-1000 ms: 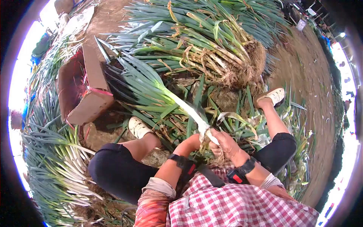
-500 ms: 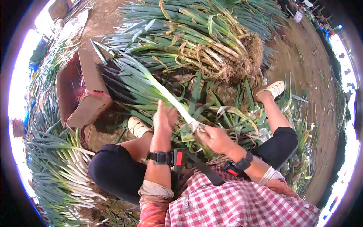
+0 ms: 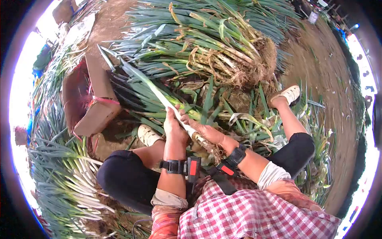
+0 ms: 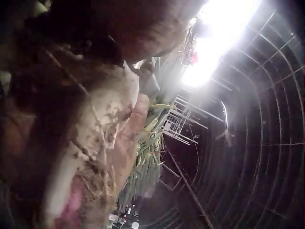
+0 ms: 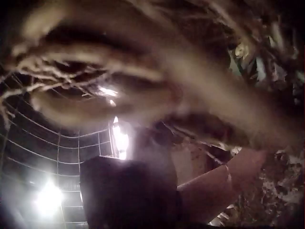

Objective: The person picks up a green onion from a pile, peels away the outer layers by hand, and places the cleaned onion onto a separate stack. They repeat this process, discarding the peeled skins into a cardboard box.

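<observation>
In the head view a long green onion [image 3: 159,93] lies diagonally, its leaves up and left, its brown roots [image 3: 217,152] low on the right. My left hand [image 3: 175,129] grips its white shaft from the left. Just right of it, my right hand [image 3: 207,133] holds the shaft above the roots, fingers curled over it. The left wrist view shows the pale, soiled shaft [image 4: 112,100] close up beside fingers [image 4: 137,112]. Blurred roots [image 5: 100,59] cross the right wrist view, where the hand's grip cannot be made out.
A big pile of onions [image 3: 223,51] lies ahead, roots to the right. An open cardboard box [image 3: 97,115] stands left, above a row of white-stemmed onions [image 3: 79,175]. Loose leaves [image 3: 254,121] cover the ground between two shod feet [image 3: 148,134] [image 3: 290,95].
The left hand, off the onion half a second ago, now grips its shaft. My right hand has shifted left and slightly up, and the roots show below it.
</observation>
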The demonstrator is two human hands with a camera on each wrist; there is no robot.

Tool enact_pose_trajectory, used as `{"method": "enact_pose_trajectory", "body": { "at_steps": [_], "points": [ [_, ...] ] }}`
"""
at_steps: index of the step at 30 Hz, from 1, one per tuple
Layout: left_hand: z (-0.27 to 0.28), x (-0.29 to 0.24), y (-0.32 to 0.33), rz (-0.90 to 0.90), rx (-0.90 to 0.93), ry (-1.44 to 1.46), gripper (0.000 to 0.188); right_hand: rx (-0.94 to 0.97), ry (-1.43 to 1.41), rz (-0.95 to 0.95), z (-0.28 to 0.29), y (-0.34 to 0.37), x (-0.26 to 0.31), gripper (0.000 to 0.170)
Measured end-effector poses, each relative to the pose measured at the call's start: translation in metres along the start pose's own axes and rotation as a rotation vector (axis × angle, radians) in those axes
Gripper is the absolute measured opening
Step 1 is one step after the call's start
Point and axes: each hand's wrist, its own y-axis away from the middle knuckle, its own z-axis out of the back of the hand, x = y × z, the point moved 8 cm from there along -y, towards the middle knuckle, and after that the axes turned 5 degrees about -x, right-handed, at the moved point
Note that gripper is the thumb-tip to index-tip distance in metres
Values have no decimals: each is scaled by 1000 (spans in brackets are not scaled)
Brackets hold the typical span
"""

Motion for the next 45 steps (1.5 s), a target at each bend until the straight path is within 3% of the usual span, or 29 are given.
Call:
{"method": "enact_pose_trajectory", "body": {
  "at_steps": [1, 2, 4, 5, 7, 8, 9, 11, 12, 15, 17, 19, 21, 22, 23, 25, 27, 29, 31, 32, 33, 37, 39, 41, 42, 43, 44, 45],
  "points": [
    [-2, -2, 2, 32, -16, 8, 35, 13, -3, -3, 0, 5, 7, 44],
    [-1, -3, 4, 67, -32, 11, 35, 75, 24, -343, -3, 17, -8, 43],
    [1, -12, 0, 45, -14, 28, 35, 109, 182, -475, 1, 42, -17, 37],
    [2, -17, -4, 20, 6, 58, 35, 105, 184, -474, 4, 61, -22, 37],
    [11, -26, -23, 29, -6, 162, 32, -69, 611, 146, 18, 83, 19, 32],
    [11, -24, -23, 30, -46, 116, 31, -65, 617, 144, 16, 88, 37, 32],
    [12, -23, -22, 30, -92, 70, 30, -50, 623, -76, 16, 97, 43, 32],
    [15, -11, -22, 15, -188, -46, 29, -53, 614, -290, 16, 107, 55, 33],
    [18, -6, -27, 47, -165, -8, 28, -80, 441, -408, 17, 114, 53, 32],
    [29, -4, -43, 99, -139, 34, 23, -100, 343, -419, 21, 131, 63, 31],
    [22, -18, -32, -31, -217, -60, 27, -87, 254, -558, 22, 150, 66, 33],
    [44, -66, -53, -208, -184, -82, 29, -142, 217, -541, 40, 185, 85, 34],
    [29, -83, -47, -215, -200, -116, 27, -266, 48, -674, 67, 224, 85, 36],
    [20, -70, -54, -56, -49, -149, 28, -421, -49, -745, 78, 225, 82, 36],
    [-3, -57, -29, -18, -12, -172, 30, -490, 55, -775, 102, 237, 55, 37],
    [-29, -51, 3, -176, -4, -150, 28, -679, 393, -663, 129, 229, 35, 39],
    [-39, -31, 18, 188, 273, 7, 22, -657, 297, -667, 135, 226, 5, 38],
    [-62, -40, 65, -95, 258, -159, 18, -438, 118, -708, 113, 206, -4, 35],
    [-81, -50, 114, -213, 248, -243, 15, -449, 230, -712, 98, 191, 10, 28],
    [-86, -55, 131, -198, 334, -267, 20, -454, 286, -715, 91, 185, 17, 24],
    [-90, -61, 148, -184, 416, -294, 28, -482, 122, -750, 97, 190, 0, 27],
    [-110, -106, 231, -498, 589, -330, 62, -446, 132, -652, 120, 190, -30, 33],
    [-115, -142, 271, -670, 659, -344, 58, -436, 192, -667, 118, 187, -27, 35],
    [-113, -178, 310, -848, 618, -378, 57, -452, 259, -678, 112, 181, -21, 37],
    [-108, -197, 327, -912, 584, -372, 58, -424, 296, -592, 131, 183, -47, 38],
    [-101, -217, 343, -972, 550, -366, 59, -401, 299, -631, 142, 187, -62, 39],
    [-88, -242, 348, -1037, 506, -357, 50, -400, 273, -662, 139, 185, -60, 39],
    [-66, -269, 357, -1106, 336, -296, 39, -400, 249, -697, 135, 186, -56, 40]
  ]
}}
